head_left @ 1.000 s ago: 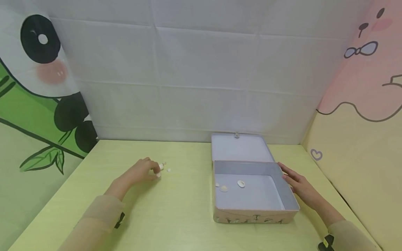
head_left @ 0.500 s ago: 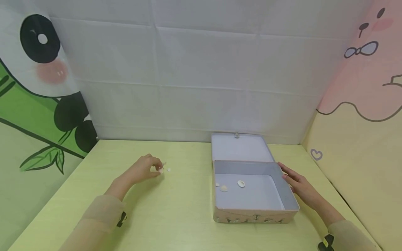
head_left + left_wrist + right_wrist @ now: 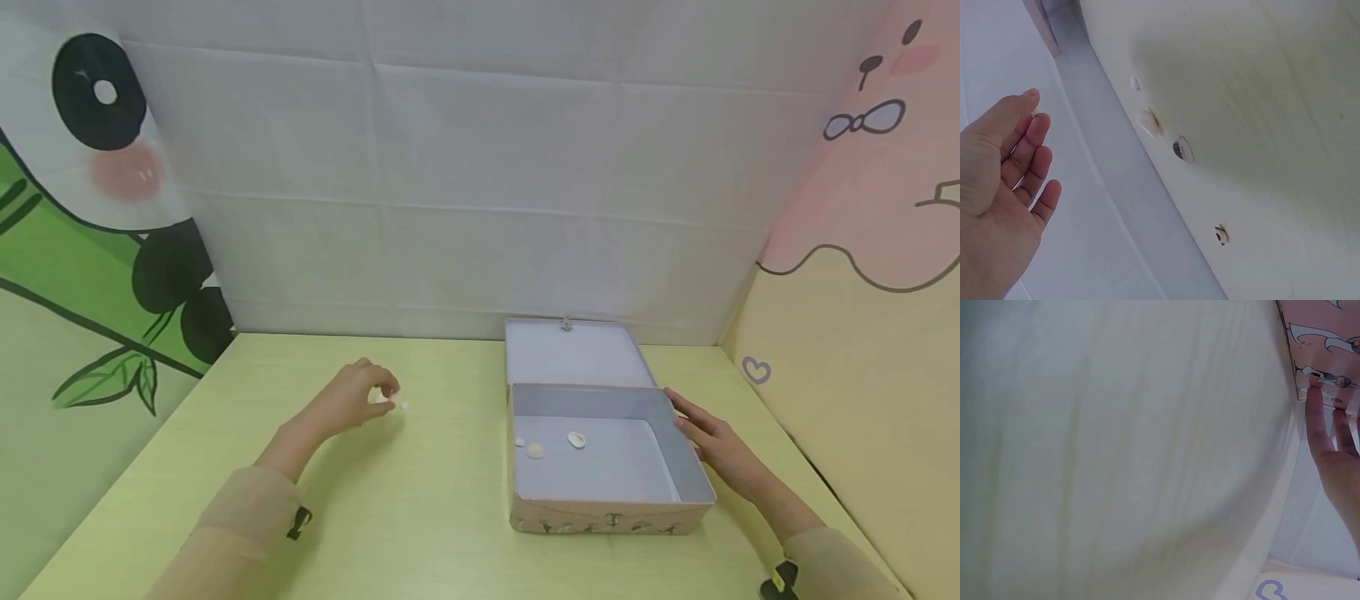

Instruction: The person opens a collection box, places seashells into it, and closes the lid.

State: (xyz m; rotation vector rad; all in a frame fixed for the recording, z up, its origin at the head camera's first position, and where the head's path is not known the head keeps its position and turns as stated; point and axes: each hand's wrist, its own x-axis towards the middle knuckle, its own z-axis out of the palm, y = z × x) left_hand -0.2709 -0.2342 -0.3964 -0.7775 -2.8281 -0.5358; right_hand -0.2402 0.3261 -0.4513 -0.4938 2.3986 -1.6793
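Observation:
My left hand (image 3: 348, 402) is over the left part of the table, its thumb and index finger pinching a small whitish seashell (image 3: 1036, 112); most of that shell is hidden by the fingertips. On the table below, in the left wrist view, lie a pale shell (image 3: 1149, 122), a dark-and-white shell (image 3: 1183, 150) and a couple of smaller ones. An open pink box (image 3: 600, 517) has an oval shell (image 3: 576, 439), a fan-shaped shell (image 3: 535, 451) and a tiny one on its floor. The right hand (image 3: 716, 446) rests its extended fingers against the box's right side.
The box's lid (image 3: 573, 354) leans back behind it, toward the white backdrop (image 3: 465, 167). Printed cloth walls border the yellow table (image 3: 435, 500) on both sides.
My left hand has risen slightly and shifted right, away from where it was picking among the shells, a shell now between its fingertips. The right hand and the box have stayed put.

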